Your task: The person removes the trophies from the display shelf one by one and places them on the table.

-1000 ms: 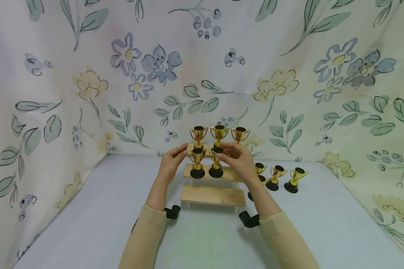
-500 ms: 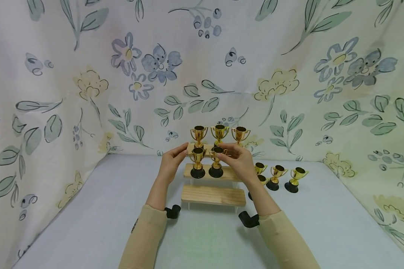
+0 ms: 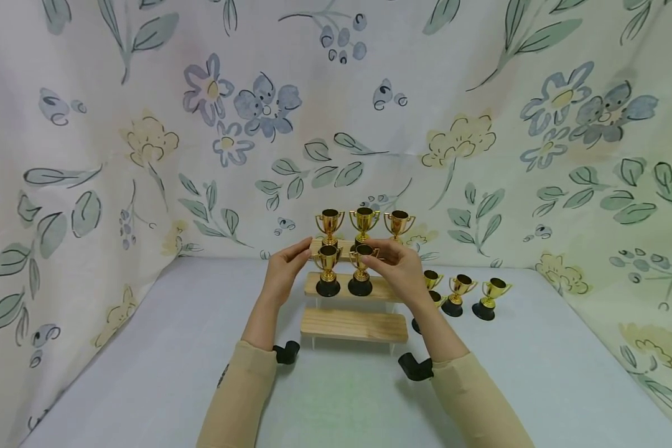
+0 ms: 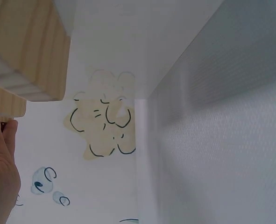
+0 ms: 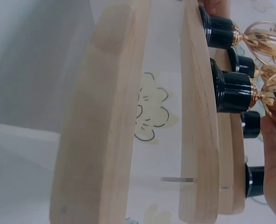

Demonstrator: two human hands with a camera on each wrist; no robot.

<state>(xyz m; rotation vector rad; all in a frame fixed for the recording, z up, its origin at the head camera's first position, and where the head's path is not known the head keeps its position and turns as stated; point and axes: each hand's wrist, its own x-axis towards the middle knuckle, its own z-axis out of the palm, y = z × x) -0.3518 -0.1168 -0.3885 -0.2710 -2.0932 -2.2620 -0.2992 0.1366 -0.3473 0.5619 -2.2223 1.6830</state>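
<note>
In the head view, my right hand (image 3: 394, 267) pinches a small gold trophy (image 3: 364, 261) between thumb and fingers. Its black base (image 3: 360, 286) stands on the middle wooden shelf (image 3: 341, 297). Another trophy (image 3: 327, 267) stands upright to its left on the same shelf. My left hand (image 3: 282, 274) is at the left end of the top shelf (image 3: 317, 246), fingers extended and fingertips at the board's edge. The left wrist view shows these fingers (image 4: 0, 135) against the wood. In the right wrist view, part of my right hand (image 5: 275, 172) shows beside the trophies.
Three trophies (image 3: 364, 219) stand in a row on the top shelf. The lowest shelf (image 3: 354, 326) is in front, on clear legs. Several more trophies (image 3: 486, 302) stand on the white table to the right, some partly behind my right forearm. A floral cloth (image 3: 336, 124) hangs behind.
The trophy in my right hand has shifted very slightly to the right on the middle shelf. My left hand has stayed in place.
</note>
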